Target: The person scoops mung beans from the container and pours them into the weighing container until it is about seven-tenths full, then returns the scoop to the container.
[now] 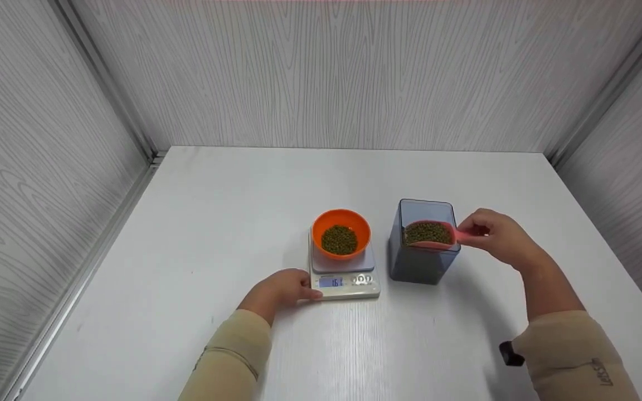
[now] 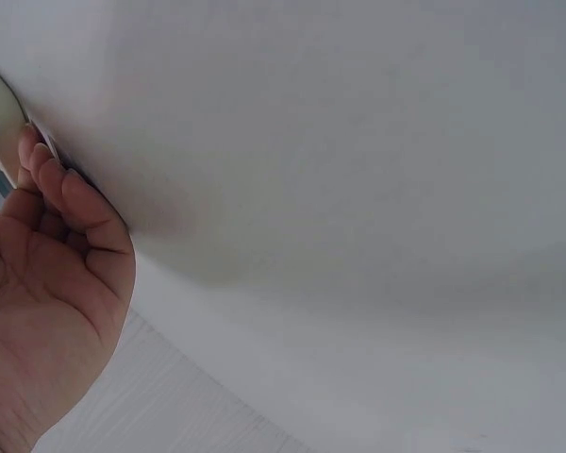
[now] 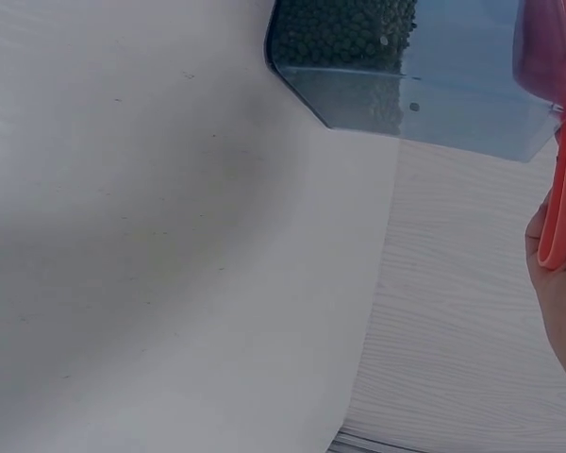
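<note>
My left hand (image 1: 287,285) holds the front left corner of a white kitchen scale (image 1: 349,294), thumb along its front edge. In the left wrist view that hand's fingers (image 2: 87,203) are curled against the scale's side. On the scale's platform sits an orange bowl (image 1: 361,227) with green mung beans (image 1: 339,240) in its bottom. My right hand (image 1: 496,236) grips the handle of a red scoop (image 1: 455,234) heaped with mung beans. The scoop is level at the mouth of a bluish clear container (image 1: 417,272). More beans (image 3: 340,38) show through the container's wall in the right wrist view.
The scale's display (image 1: 330,282) is lit with digits, with buttons to its right. Everything stands on a white table (image 1: 232,211), enclosed by pale wood-grain panels (image 1: 321,78) at the back and both sides. The container is just right of the scale.
</note>
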A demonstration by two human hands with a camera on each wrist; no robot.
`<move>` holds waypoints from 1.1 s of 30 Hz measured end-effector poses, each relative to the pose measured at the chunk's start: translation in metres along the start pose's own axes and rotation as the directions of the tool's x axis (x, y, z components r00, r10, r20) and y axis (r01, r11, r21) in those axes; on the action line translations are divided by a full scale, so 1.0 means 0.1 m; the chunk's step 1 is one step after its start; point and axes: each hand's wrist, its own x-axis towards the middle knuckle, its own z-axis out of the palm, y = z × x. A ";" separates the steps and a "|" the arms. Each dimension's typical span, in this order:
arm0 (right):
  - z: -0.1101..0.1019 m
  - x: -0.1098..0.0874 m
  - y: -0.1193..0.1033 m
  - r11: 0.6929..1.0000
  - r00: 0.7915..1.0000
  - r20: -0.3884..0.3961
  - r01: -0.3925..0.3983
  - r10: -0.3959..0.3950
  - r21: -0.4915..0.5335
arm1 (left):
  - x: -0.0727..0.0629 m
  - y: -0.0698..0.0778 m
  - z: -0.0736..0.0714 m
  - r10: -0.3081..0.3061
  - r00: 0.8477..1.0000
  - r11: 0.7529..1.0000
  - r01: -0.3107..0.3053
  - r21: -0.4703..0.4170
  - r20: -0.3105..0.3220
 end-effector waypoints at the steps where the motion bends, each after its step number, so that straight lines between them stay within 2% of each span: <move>1: 0.00 0.00 0.00 1.000 1.000 -0.004 -0.003 0.003 0.008 | 0.00 0.00 0.00 -0.001 1.000 1.000 0.001 -0.002 0.000; 14: -0.03 -0.03 0.04 0.999 1.000 -0.001 -0.023 0.023 0.035 | 0.01 0.00 0.02 -0.015 1.000 0.999 0.015 -0.045 -0.006; 23: -0.07 -0.01 -0.01 0.999 1.000 0.004 -0.029 0.029 0.028 | 0.03 -0.01 0.03 -0.014 1.000 0.999 0.014 -0.043 0.002; 33: -0.17 0.05 -0.13 1.000 1.000 -0.026 -0.008 0.008 0.003 | 0.04 -0.02 0.01 -0.017 1.000 0.999 0.017 -0.026 0.012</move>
